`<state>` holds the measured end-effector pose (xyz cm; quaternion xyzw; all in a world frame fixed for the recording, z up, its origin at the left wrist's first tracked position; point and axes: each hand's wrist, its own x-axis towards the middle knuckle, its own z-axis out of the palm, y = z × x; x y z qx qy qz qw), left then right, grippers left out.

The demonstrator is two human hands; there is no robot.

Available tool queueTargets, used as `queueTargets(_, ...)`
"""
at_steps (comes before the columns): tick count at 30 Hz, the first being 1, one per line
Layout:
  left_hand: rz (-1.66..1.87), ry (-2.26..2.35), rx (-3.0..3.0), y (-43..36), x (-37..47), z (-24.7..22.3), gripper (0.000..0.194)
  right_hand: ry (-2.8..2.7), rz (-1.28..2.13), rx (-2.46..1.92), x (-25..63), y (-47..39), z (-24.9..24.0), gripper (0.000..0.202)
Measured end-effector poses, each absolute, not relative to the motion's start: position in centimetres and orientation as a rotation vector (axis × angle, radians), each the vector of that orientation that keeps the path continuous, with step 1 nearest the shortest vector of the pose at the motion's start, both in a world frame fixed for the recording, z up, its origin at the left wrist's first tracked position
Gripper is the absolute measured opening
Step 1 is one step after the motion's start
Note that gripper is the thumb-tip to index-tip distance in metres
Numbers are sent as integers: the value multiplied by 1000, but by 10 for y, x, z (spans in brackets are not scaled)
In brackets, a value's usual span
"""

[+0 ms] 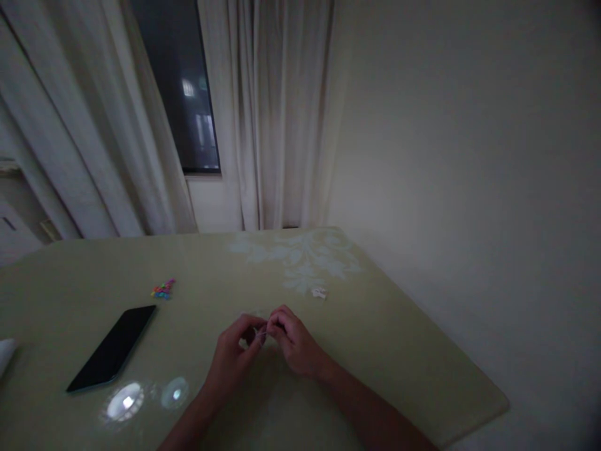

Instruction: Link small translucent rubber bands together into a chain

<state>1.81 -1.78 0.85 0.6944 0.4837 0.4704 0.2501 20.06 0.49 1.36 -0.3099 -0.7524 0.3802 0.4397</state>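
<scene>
Tbl (399,351) w/ 1 blk tablet (113,349), 2 hands (263,341)

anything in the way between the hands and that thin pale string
Nothing visible: the string is right at the fingertips of the left hand and right hand. The phone and colourful bits lie off to the left.

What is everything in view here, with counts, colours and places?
table: one, greenish, foreground
curtains: two, pale, flanking window
window: one, dark, upper left
wall: one, pale, right
flat device: one, black, table's left
small pieces: several, multicoloured, beyond device
scrap: count unclear, whitish, beyond right hand
unclear object: one, white, left edge
furniture: one, pale, far left
strand: count unclear, pale, between hands
left hand: one, bare, centre
right hand: one, bare, centre
</scene>
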Motion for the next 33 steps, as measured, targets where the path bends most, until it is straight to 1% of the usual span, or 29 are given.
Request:
queueTargets(5,1269,1334,1909,-21,20,9,21,-1840,894,-834,203,8,12,24)
queueTargets(9,1270,1399,1835,-19,20,7,16,-1903,926,-747,201,4,12,19)
queueTargets(12,1373,1432,1821,-18,21,5,12,-1926,923,-723,198,1,11,17)
queueTargets(16,1404,1386,1903,-20,26,5,21,-1917,953,-728,197,2,9,16)
queueTargets(28,1374,1433,1975,-20,29,1,18,-1922,1000,-742,197,4,5,19)
queueTargets(33,1394,1406,2001,-19,29,-2,22,-1918,993,-760,197,5,3,19)
